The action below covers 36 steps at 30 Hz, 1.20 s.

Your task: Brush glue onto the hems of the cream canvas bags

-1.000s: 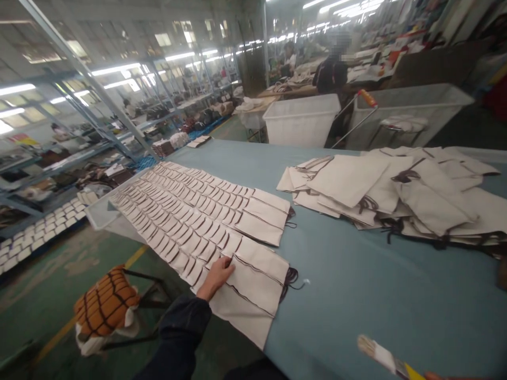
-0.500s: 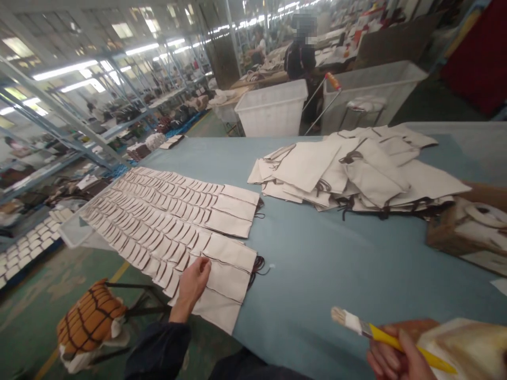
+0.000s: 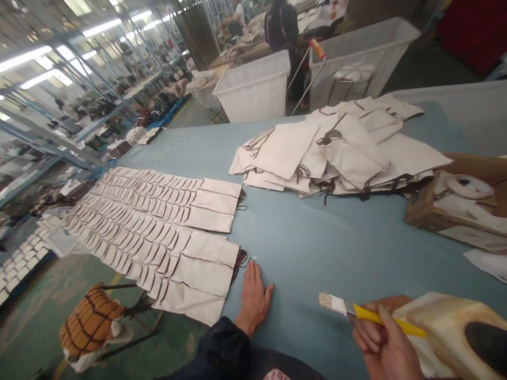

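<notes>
My left hand (image 3: 254, 296) lies flat on the blue-green tabletop (image 3: 293, 248), fingers stretched out, just right of the dark cords (image 3: 240, 259) at the end of the laid-out fabric pieces. Those cream fabric pieces (image 3: 206, 261) overlap in long rows with dark brown edges. In my right hand (image 3: 382, 335) is a paintbrush (image 3: 366, 312) with a yellow handle and pale bristles pointing left, held above the table. Beside that hand stands a stained, pale yellowish container (image 3: 447, 311) with a dark round opening, partly cut off by the frame.
A loose heap of cream fabric pieces (image 3: 348, 150) lies at the table's far right. An open cardboard box (image 3: 423, 206) holds a white roll. Beyond the table stand white bins (image 3: 253, 87) and a person (image 3: 281, 26). A stool with an orange-brown cushion (image 3: 89, 319) is at left.
My left hand has moved from the fabric rows rightward onto the tabletop, its fingers now straightened. The brush stays in my right hand. The view has tilted down and shifted right.
</notes>
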Tool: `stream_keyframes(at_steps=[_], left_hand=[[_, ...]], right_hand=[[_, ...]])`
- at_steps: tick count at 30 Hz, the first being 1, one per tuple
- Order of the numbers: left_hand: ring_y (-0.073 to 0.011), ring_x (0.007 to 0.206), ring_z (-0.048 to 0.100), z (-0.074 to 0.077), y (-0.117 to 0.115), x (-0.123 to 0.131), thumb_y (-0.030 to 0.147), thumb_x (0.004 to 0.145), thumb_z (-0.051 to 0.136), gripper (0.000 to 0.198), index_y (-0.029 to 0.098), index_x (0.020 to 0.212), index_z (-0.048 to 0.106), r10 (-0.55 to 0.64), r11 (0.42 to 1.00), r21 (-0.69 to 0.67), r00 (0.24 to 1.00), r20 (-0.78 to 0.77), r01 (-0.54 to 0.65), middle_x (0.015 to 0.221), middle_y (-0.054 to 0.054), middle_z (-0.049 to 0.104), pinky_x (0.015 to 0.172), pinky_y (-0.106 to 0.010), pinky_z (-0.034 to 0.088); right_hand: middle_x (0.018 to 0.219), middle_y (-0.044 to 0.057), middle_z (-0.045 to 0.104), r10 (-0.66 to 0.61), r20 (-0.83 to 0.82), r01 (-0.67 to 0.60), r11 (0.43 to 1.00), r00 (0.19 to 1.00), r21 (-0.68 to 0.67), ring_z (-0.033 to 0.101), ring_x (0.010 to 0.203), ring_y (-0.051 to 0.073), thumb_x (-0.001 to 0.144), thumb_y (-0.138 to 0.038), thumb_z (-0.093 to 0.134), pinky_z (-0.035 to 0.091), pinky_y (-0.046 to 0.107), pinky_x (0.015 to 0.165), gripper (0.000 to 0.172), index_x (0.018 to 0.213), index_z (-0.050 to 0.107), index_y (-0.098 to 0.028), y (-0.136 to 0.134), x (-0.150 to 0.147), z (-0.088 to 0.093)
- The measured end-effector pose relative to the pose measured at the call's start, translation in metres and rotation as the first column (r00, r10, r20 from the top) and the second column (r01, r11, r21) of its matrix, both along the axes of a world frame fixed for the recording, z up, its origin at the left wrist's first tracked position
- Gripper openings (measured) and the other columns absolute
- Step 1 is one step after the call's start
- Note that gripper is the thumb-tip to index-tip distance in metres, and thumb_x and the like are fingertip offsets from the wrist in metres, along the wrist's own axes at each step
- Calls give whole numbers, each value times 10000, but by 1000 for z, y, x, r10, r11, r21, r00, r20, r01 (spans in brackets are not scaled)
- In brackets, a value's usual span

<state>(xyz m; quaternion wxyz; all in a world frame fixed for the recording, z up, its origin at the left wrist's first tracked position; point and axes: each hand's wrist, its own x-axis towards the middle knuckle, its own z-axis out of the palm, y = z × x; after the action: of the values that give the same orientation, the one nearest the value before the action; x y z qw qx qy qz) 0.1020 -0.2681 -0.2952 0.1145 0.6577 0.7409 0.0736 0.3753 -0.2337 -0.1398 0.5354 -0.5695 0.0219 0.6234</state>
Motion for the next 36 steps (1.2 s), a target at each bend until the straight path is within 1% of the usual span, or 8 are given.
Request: stream_keyframes(at_steps=[4, 11, 15, 20, 27, 29, 33, 36], left_hand=[[-438, 1604, 146, -5, 16, 6, 500, 1044, 428, 810, -28, 1629, 241, 5, 1000, -21, 999, -37, -6, 1703, -320, 194, 1277, -619, 248], [-381, 1618, 140, 1, -2, -7, 543, 1041, 441, 831, 33, 1655, 211, -264, 963, -57, 964, -10, 264, 1731, -251, 169, 1294, -557, 255], [-423, 1604, 169, 1, 15, -8, 542, 1042, 435, 833, -35, 1621, 267, -92, 994, -60, 995, -49, 89, 1704, -312, 193, 1291, -581, 238], [-394, 1609, 175, -7, 3, 2, 544, 1031, 480, 876, 24, 1661, 163, -261, 964, 30, 961, -94, 264, 1727, -266, 177, 1272, -550, 303], [-461, 1587, 192, -11, 36, 4, 555, 1047, 439, 898, -60, 1635, 152, -81, 992, 81, 987, -139, 92, 1683, -354, 212, 1245, -627, 303], [-452, 1596, 163, -9, 31, 24, 571, 1037, 448, 925, -33, 1649, 109, -229, 970, 69, 972, -46, 231, 1699, -334, 185, 1250, -626, 297], [-322, 1621, 176, 3, 8, 35, 515, 1061, 401, 810, 126, 1687, 65, -621, 784, 95, 766, 166, 614, 1746, -190, 195, 1271, -526, 323], [-335, 1624, 157, 8, 27, 9, 455, 1077, 378, 734, 88, 1670, 148, -393, 917, 109, 915, 86, 384, 1745, -225, 164, 1283, -547, 289]], right_hand=[[506, -131, 314, -17, 12, 17, 999, 1000, -28, 242, 399, 51, 781, -464, 807, 267, 162, 389, 361, 805, 547, -215, 5, -12, 2], [494, -135, 316, 36, 19, -36, 999, 999, -15, 249, 393, 66, 802, -517, 787, 263, 184, 400, 382, 832, 543, -225, 6, -31, -2], [499, -136, 324, -52, 32, 53, 998, 998, -25, 251, 392, 48, 772, -466, 821, 266, 154, 399, 363, 843, 572, -212, 4, -30, 4], [506, -128, 336, -82, 0, 82, 995, 997, -63, 263, 390, 37, 745, -455, 839, 278, 140, 381, 370, 803, 575, -202, 2, -24, 11], [501, -128, 340, -118, -18, 117, 991, 993, -64, 273, 392, 37, 706, -460, 886, 301, 138, 366, 403, 802, 588, -206, -3, -18, 11], [502, -129, 338, -112, -27, 109, 991, 993, -81, 270, 392, 37, 698, -454, 885, 295, 138, 364, 400, 808, 592, -205, -4, -18, 10], [500, -133, 327, -115, -32, 112, 991, 993, -70, 255, 392, 37, 695, -451, 881, 293, 139, 368, 399, 805, 590, -201, -2, -16, 12], [492, -136, 308, -154, 1, 153, 987, 988, -50, 253, 394, 41, 675, -466, 886, 293, 143, 370, 417, 787, 581, -205, -2, -9, 17]])
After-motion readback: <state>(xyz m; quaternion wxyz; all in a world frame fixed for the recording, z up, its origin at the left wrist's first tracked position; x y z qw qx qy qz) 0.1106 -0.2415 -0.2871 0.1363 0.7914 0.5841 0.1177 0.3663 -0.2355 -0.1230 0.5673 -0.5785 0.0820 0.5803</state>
